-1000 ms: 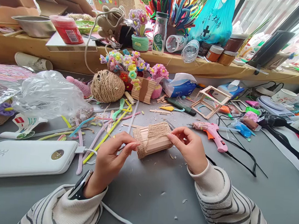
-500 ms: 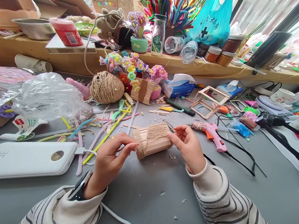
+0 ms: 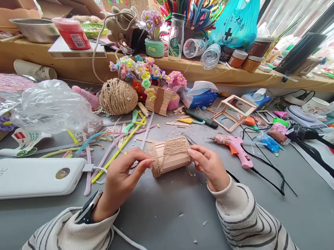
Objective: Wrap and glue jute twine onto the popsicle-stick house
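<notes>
Between my hands, a small cylinder of wooden craft sticks (image 3: 175,161) lies on its side on the grey table. Jute twine (image 3: 158,166) wraps its left end, and more twine covers part of its upper side. My left hand (image 3: 127,172) is closed, thumb and forefinger pinched on the twine at the left rim; the exact strand is hard to see. With thumb and fingers, my right hand (image 3: 208,165) grips the cylinder's right end. Just behind that end, pointed metal tips (image 3: 189,139), perhaps scissors or tweezers, show partly.
Right of the cylinder rests a pink hot glue gun (image 3: 238,149) with its black cord. A twine ball (image 3: 119,97) sits behind left. Pipe cleaners (image 3: 121,148) and a white power bank (image 3: 32,178) lie at left. A wooden stick frame (image 3: 234,113) stands farther back.
My right hand's fingers have shifted slightly lower around the cylinder's right end. My left hand keeps its pinch, and the cylinder has barely moved.
</notes>
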Demonstrator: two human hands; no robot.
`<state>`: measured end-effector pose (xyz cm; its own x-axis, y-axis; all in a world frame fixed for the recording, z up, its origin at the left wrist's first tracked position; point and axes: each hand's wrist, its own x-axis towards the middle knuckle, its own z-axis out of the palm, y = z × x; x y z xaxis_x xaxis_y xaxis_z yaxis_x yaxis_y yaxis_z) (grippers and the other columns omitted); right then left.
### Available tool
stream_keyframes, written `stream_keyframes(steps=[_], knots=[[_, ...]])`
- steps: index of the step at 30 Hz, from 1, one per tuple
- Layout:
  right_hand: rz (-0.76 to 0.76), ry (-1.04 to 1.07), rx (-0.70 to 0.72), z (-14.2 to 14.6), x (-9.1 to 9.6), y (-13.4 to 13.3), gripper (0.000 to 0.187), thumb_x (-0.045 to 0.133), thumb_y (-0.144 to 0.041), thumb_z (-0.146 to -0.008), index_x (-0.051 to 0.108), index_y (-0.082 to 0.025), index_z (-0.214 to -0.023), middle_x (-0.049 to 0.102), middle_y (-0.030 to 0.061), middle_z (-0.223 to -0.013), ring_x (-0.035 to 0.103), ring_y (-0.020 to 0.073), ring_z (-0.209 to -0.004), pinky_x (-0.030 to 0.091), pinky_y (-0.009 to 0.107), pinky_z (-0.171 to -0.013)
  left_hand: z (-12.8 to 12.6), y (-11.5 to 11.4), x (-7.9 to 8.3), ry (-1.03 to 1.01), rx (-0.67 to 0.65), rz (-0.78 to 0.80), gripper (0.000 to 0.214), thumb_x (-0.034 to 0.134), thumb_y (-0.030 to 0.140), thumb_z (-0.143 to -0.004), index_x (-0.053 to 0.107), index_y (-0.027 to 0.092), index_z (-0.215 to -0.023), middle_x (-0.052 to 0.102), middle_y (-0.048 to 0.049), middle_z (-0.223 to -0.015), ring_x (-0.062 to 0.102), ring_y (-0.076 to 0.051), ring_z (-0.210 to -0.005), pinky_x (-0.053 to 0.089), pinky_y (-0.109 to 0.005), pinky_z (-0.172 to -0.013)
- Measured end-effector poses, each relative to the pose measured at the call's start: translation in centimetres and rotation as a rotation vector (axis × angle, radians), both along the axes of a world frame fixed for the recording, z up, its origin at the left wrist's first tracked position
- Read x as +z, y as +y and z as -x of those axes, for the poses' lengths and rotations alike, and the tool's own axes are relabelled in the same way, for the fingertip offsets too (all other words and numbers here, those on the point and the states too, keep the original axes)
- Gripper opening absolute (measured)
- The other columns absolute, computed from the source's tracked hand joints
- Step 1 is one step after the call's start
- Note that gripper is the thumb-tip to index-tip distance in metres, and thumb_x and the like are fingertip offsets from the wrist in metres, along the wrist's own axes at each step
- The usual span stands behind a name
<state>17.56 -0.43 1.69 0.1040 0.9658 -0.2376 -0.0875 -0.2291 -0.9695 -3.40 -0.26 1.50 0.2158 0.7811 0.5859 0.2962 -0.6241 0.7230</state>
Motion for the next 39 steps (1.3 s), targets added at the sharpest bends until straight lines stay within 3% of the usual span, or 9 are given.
stream_keyframes(steps=[17,32,37,39], knots=[[-0.036,-0.04,-0.019,0.14,-0.31,-0.21,0.029,0.068,-0.044,-0.058,0.068,-0.017,-0.068,0.036,-0.0069,-0.043,0.031,0.0069,-0.043,0.025,0.024,-0.043,-0.07,-0.11,0.17,0.015,0.036,0.036,0.02,0.052,0.029,-0.085,0.06,0.018,-0.07,0.058,0.0013,-0.058,0.051,-0.009,-0.053,0.041,-0.021,-0.05],[-0.025,-0.029,-0.023,0.29,-0.28,-0.14,0.027,0.069,-0.042,-0.057,0.067,-0.016,-0.067,0.041,-0.0061,-0.048,0.031,0.0062,-0.045,0.026,0.024,-0.044,-0.17,-0.07,0.32,0.019,0.063,0.064,0.025,0.051,0.033,-0.085,0.059,0.018,-0.067,0.058,0.0007,-0.058,0.052,-0.01,-0.053,0.042,-0.022,-0.05],[-0.028,-0.039,-0.016,0.35,-0.27,-0.21,0.028,0.068,-0.043,-0.057,0.066,-0.017,-0.067,0.038,-0.0066,-0.045,0.029,0.0061,-0.044,0.023,0.023,-0.042,-0.18,-0.15,0.18,0.014,0.074,0.075,0.022,0.052,0.03,-0.084,0.06,0.018,-0.067,0.058,0.001,-0.058,0.051,-0.009,-0.053,0.042,-0.021,-0.05],[-0.029,-0.032,-0.02,0.4,-0.32,-0.23,0.028,0.068,-0.043,-0.057,0.066,-0.017,-0.066,0.038,-0.0068,-0.046,0.029,0.0061,-0.044,0.024,0.023,-0.043,-0.25,-0.25,0.05,-0.02,0.095,0.097,0.013,0.056,0.029,-0.082,0.061,0.018,-0.076,0.058,0.0014,-0.061,0.052,-0.009,-0.054,0.042,-0.02,-0.05]])
